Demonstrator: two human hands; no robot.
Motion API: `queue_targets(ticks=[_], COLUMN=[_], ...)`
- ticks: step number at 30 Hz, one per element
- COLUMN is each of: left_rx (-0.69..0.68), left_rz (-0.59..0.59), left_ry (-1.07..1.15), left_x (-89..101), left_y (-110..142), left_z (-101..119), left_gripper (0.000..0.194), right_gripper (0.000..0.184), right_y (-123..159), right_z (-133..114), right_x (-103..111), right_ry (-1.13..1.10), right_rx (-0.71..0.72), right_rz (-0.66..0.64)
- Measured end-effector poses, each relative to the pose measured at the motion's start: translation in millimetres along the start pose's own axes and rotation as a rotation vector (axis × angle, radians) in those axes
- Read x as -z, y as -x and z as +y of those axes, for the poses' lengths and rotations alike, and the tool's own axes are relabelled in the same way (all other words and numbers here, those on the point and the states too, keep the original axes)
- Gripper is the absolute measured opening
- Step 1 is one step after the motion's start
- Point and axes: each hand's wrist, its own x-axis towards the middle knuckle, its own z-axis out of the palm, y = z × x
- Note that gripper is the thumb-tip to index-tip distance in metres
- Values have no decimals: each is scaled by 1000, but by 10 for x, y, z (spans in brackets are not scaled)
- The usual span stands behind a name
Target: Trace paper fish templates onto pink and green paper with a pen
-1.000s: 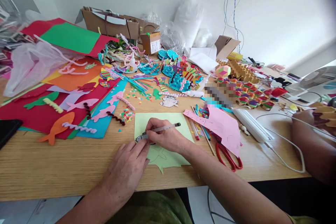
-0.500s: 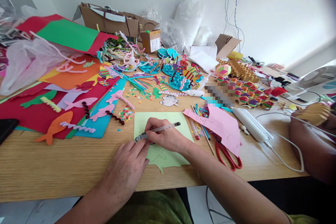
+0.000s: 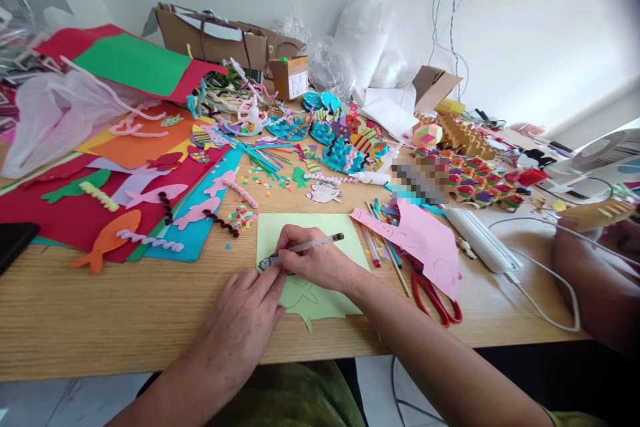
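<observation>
A sheet of light green paper (image 3: 330, 230) with pencil-thin fish outlines lies flat on the wooden table. My right hand (image 3: 310, 255) grips a clear-barrelled pen (image 3: 320, 241), its dark end pointing up to the right and its tip hidden by my fingers. Under my hands is a small black-and-white fish cut-out (image 3: 267, 263), mostly covered. My left hand (image 3: 245, 307) rests with its fingers stretched out at the paper's left edge, fingertips pressing on the cut-out. A white paper fish (image 3: 324, 193) lies beyond the green sheet.
To the left, coloured sheets (image 3: 195, 233) carry paper fish, including an orange fish (image 3: 107, 243). On the right are a pink paper offcut (image 3: 430, 247), red-handled scissors (image 3: 434, 300) and a white power strip (image 3: 483, 240). Another person's arm (image 3: 580, 280) rests at the far right.
Both hands hold nearly the same pose over the green sheet. The view has shifted slightly, and the other person's hand at the right has moved a little.
</observation>
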Motion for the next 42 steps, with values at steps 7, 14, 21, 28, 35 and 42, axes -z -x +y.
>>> queue_targets(ticks=[7,14,21,28,35,42], left_rx=[9,-1,-10,10,3,-10], left_rz=[-7,-15,-11,-51,-50,-25], left_ry=[13,11,18,8,9,7], left_x=[1,7,34,13,29,24], left_y=[-9,2,17,19,12,22], left_z=[3,6,-4,4,-5,-1], left_gripper=[43,41,40,40,39,37], right_gripper=[14,12,11,11,10,10], right_y=[-28,-67,-91,-91,-90,-85], right_z=[-22,-9,-9,-7,-9,11], right_x=[-25,-54,-70,-79,-77,-82], right_ry=[-25,-74,-126,-107,-93,-99], right_rx=[-6,2,-2,12,38,46], right_rz=[-26,-46,-85,-77,-82,-90])
